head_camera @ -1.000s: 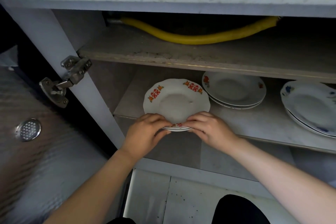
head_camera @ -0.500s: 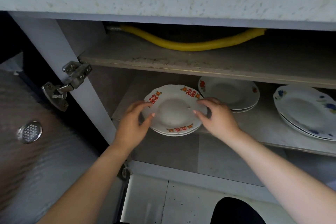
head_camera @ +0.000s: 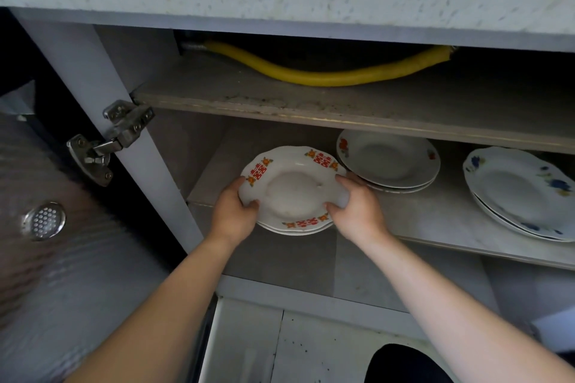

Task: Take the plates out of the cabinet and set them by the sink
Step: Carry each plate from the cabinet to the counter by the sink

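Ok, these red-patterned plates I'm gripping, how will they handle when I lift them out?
The red-patterned plates look glazed ceramic, so probably stiff, breakable and a bit slick. At least two rims show stacked, so likely heavy for their size, and the top one could slide if tilted. Left hand and right hand grip opposite rims, which should keep them level.

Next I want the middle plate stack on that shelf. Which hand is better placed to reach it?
Right. The right hand grips the red-patterned stack on the side next to the middle stack; the left hand holds the stack's far edge, away from it.
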Available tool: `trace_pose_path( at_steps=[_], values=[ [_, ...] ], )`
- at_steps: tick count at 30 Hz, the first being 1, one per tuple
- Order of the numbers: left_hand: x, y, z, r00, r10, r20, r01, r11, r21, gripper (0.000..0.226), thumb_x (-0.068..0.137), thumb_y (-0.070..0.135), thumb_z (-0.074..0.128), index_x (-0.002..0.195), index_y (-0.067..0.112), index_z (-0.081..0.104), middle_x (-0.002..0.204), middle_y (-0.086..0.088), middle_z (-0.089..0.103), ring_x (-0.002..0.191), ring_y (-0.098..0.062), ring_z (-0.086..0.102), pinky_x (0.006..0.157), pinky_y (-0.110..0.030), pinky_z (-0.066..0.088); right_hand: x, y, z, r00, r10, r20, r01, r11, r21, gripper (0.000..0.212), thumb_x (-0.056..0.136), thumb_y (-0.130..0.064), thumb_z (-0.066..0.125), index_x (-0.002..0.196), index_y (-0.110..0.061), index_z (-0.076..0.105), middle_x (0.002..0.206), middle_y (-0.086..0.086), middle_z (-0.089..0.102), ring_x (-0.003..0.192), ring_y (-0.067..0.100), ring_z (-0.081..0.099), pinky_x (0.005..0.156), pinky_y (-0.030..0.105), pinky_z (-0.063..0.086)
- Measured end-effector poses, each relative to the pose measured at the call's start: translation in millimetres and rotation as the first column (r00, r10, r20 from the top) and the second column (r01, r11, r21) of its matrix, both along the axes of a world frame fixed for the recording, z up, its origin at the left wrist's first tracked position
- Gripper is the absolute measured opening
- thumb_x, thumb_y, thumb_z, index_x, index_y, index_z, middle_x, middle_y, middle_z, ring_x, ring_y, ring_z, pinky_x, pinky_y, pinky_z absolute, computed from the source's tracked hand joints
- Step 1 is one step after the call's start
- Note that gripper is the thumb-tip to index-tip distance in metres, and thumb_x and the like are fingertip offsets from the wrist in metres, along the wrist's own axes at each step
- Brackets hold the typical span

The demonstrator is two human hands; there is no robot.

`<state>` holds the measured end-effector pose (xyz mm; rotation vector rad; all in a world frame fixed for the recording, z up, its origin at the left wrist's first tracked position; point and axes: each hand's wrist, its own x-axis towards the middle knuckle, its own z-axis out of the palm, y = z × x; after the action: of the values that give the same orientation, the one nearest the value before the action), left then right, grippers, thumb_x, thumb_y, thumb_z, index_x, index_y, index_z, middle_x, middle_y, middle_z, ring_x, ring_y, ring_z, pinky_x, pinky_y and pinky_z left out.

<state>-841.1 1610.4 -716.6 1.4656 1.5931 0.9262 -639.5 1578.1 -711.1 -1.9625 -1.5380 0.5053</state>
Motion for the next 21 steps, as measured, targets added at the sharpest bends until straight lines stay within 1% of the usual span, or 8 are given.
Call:
trace_pose_path(
  at_steps=[3, 6, 8, 9, 11, 13, 16, 21],
  values=[
    [0, -11, 1, 0.999, 0.023, 0.034, -0.023, 1.000, 0.010, 0.052, 0.084, -0.004, 0.058, 0.133, 0.005, 0.044, 0.126, -0.011, 0.055, 0.116, -0.022, 0.052, 0.096, -0.026, 0.040, -1, -6, 1, 1.000, 0.006, -0.012, -0.006, 1.000, -0.018, 0.061, 0.081, -0.020, 0.070, 0.136, -0.013, 0.046, 0.147, 0.005, 0.039, 0.135, 0.020, 0.036, 0.109, 0.024, 0.024],
    [-3, -16, 3, 0.999, 0.013, 0.036, -0.013, 1.000, 0.022, 0.049, 0.081, -0.004, 0.060, 0.127, 0.010, 0.048, 0.113, -0.004, 0.059, 0.101, -0.016, 0.054, 0.084, -0.026, 0.043, 0, -10, 1, 1.000, 0.000, -0.029, -0.001, 1.000, -0.016, 0.062, 0.079, -0.018, 0.072, 0.135, -0.012, 0.047, 0.148, 0.005, 0.036, 0.136, 0.020, 0.033, 0.109, 0.021, 0.022],
    [-3, -15, 8, 1.000, -0.004, 0.024, 0.004, 1.000, 0.024, 0.045, 0.079, -0.004, 0.061, 0.119, 0.013, 0.050, 0.105, 0.000, 0.059, 0.095, -0.014, 0.053, 0.077, -0.025, 0.041, 1, -10, 1, 0.998, -0.030, -0.055, 0.029, 0.999, -0.020, 0.063, 0.078, -0.018, 0.073, 0.135, -0.011, 0.047, 0.147, 0.006, 0.038, 0.134, 0.022, 0.035, 0.110, 0.025, 0.024],
    [-4, -13, 10, 1.000, -0.014, 0.016, 0.014, 1.000, 0.018, 0.041, 0.079, -0.003, 0.061, 0.115, 0.014, 0.050, 0.102, 0.000, 0.059, 0.093, -0.015, 0.054, 0.075, -0.025, 0.041, 1, -9, 2, 0.996, -0.050, -0.077, 0.048, 0.999, -0.024, 0.063, 0.077, -0.019, 0.073, 0.134, -0.011, 0.048, 0.144, 0.007, 0.040, 0.132, 0.023, 0.038, 0.111, 0.029, 0.028],
    [-5, -7, 12, 1.000, -0.030, -0.002, 0.030, 0.999, 0.011, 0.034, 0.080, -0.002, 0.060, 0.110, 0.013, 0.052, 0.102, -0.001, 0.061, 0.094, -0.018, 0.057, 0.076, -0.027, 0.042, 0, -5, 1, 0.986, -0.083, -0.146, 0.079, 0.996, -0.029, 0.059, 0.074, -0.021, 0.074, 0.130, -0.015, 0.053, 0.135, 0.006, 0.050, 0.123, 0.025, 0.048, 0.105, 0.039, 0.040],
    [-6, -2, 13, 0.998, -0.041, -0.037, 0.042, 0.999, 0.011, 0.032, 0.081, -0.001, 0.059, 0.110, 0.010, 0.056, 0.102, -0.003, 0.062, 0.093, -0.018, 0.057, 0.077, -0.028, 0.043, 0, -3, 0, 0.975, -0.101, -0.198, 0.097, 0.995, -0.032, 0.052, 0.073, -0.020, 0.075, 0.122, -0.021, 0.057, 0.125, 0.004, 0.058, 0.114, 0.024, 0.054, 0.099, 0.042, 0.046],
    [-7, -3, 13, 0.999, -0.044, -0.025, 0.044, 0.999, 0.014, 0.033, 0.081, -0.003, 0.060, 0.111, 0.010, 0.058, 0.099, 0.000, 0.060, 0.092, -0.016, 0.055, 0.078, -0.027, 0.042, -1, -3, 3, 0.964, -0.124, -0.235, 0.117, 0.992, -0.042, 0.050, 0.073, -0.016, 0.075, 0.120, -0.022, 0.058, 0.121, 0.003, 0.061, 0.111, 0.023, 0.057, 0.097, 0.041, 0.048],
    [-10, -13, 7, 0.998, -0.028, 0.056, 0.027, 1.000, 0.009, 0.034, 0.078, -0.002, 0.064, 0.100, 0.022, 0.056, 0.089, 0.008, 0.060, 0.087, -0.013, 0.057, 0.076, -0.027, 0.043, 2, -8, 4, 0.954, -0.162, -0.251, 0.142, 0.985, -0.097, 0.049, 0.074, -0.011, 0.075, 0.119, -0.020, 0.058, 0.119, 0.003, 0.062, 0.107, 0.024, 0.059, 0.091, 0.034, 0.049]
  ],
)
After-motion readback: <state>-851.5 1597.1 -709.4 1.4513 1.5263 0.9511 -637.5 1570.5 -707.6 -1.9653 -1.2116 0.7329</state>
